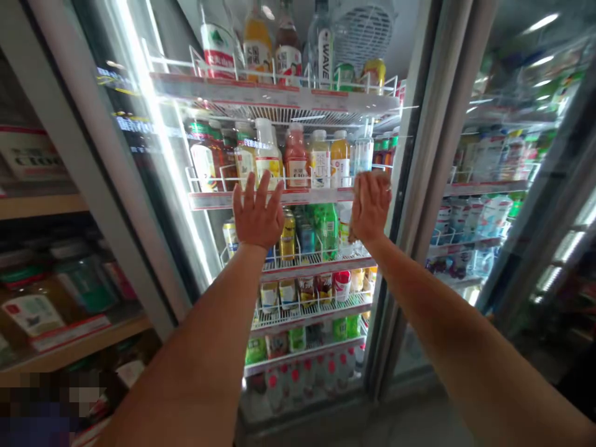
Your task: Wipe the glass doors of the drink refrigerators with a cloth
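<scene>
My left hand (pixel 259 211) is raised with its fingers spread and palm facing the glass door (pixel 179 180) of a lit drinks cooler. Whether its palm touches the glass I cannot tell. To the right, near the door's grey frame (pixel 421 186), my right hand (pixel 371 205) is up with its fingers bent and close together. Brownish edges show around it; what they belong to I cannot make out. Behind the hands, a red-orange juice bottle (pixel 297 155), an orange juice bottle (pixel 340 158) and a green bottle (pixel 326 230) stand on the shelves.
White wire shelves (pixel 279 197) hold rows of bottles and cans. A round fan grille (pixel 363 31) is at the top. Another cooler with drinks (pixel 470 217) stands on the right. On the left, wooden shelves (pixel 69 338) carry jars and bottles (pixel 32 304).
</scene>
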`<action>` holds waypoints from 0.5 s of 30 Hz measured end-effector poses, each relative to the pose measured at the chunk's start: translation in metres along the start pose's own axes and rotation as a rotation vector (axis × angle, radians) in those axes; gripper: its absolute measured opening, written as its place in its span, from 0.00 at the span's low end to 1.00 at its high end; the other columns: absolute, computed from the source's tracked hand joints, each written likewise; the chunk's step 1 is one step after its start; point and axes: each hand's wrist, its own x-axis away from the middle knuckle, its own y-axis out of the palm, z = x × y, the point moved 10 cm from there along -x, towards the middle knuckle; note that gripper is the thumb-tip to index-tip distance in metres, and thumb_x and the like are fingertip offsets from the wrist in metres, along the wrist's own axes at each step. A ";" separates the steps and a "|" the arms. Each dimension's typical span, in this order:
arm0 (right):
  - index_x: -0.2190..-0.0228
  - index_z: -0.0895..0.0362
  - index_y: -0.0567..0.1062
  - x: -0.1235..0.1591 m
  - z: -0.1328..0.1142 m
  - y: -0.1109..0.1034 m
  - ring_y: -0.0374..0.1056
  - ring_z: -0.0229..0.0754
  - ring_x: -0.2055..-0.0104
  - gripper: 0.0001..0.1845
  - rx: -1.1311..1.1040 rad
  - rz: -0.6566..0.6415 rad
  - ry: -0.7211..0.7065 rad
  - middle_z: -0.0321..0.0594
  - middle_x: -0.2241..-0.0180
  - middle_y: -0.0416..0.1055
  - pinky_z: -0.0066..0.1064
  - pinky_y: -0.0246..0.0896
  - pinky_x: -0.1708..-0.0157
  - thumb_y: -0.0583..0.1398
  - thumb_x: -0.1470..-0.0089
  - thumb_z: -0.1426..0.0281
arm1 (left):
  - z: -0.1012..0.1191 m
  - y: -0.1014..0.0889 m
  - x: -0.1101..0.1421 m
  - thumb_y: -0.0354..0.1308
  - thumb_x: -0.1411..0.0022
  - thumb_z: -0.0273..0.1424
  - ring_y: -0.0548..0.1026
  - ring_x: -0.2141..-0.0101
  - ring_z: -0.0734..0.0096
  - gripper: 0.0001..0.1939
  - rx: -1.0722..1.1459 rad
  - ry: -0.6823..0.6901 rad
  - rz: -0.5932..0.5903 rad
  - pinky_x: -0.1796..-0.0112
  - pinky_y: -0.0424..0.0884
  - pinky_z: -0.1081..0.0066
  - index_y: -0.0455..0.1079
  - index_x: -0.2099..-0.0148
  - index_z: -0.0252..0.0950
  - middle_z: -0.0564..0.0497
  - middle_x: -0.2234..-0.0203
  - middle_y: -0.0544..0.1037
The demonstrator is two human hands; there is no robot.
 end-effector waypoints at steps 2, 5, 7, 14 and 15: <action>0.30 0.58 0.54 -0.006 0.000 -0.004 0.39 0.57 0.25 0.31 0.023 0.073 0.103 0.45 0.29 0.53 0.59 0.39 0.29 0.44 0.31 0.65 | 0.002 -0.001 0.000 0.53 0.33 0.31 0.44 0.28 0.53 0.31 -0.023 0.012 0.006 0.30 0.40 0.41 0.58 0.29 0.47 0.51 0.29 0.54; 0.30 0.48 0.53 0.008 -0.058 0.022 0.44 0.51 0.26 0.31 -0.059 -0.206 -0.371 0.33 0.30 0.55 0.53 0.38 0.27 0.48 0.32 0.65 | 0.004 -0.001 0.001 0.52 0.33 0.30 0.44 0.28 0.53 0.31 -0.067 0.034 0.014 0.31 0.41 0.41 0.57 0.29 0.46 0.50 0.29 0.54; 0.31 0.39 0.52 0.036 -0.085 0.030 0.52 0.46 0.29 0.31 -0.128 -0.396 -0.696 0.24 0.31 0.57 0.49 0.38 0.26 0.49 0.32 0.65 | 0.003 0.001 0.001 0.51 0.32 0.31 0.44 0.28 0.54 0.31 -0.075 0.031 0.006 0.31 0.41 0.41 0.57 0.29 0.45 0.50 0.29 0.54; 0.29 0.53 0.52 -0.004 -0.036 0.006 0.42 0.55 0.26 0.31 -0.022 0.043 -0.015 0.41 0.30 0.54 0.59 0.35 0.28 0.45 0.31 0.64 | -0.001 0.007 0.001 0.49 0.31 0.32 0.39 0.28 0.59 0.30 -0.035 -0.011 -0.050 0.29 0.34 0.44 0.56 0.28 0.46 0.53 0.28 0.51; 0.29 0.55 0.52 -0.005 -0.038 0.004 0.41 0.56 0.26 0.32 -0.021 0.088 0.046 0.43 0.29 0.53 0.59 0.36 0.28 0.44 0.31 0.64 | -0.001 0.007 0.001 0.49 0.31 0.32 0.39 0.28 0.59 0.30 -0.033 -0.017 -0.054 0.29 0.34 0.44 0.56 0.28 0.46 0.53 0.28 0.51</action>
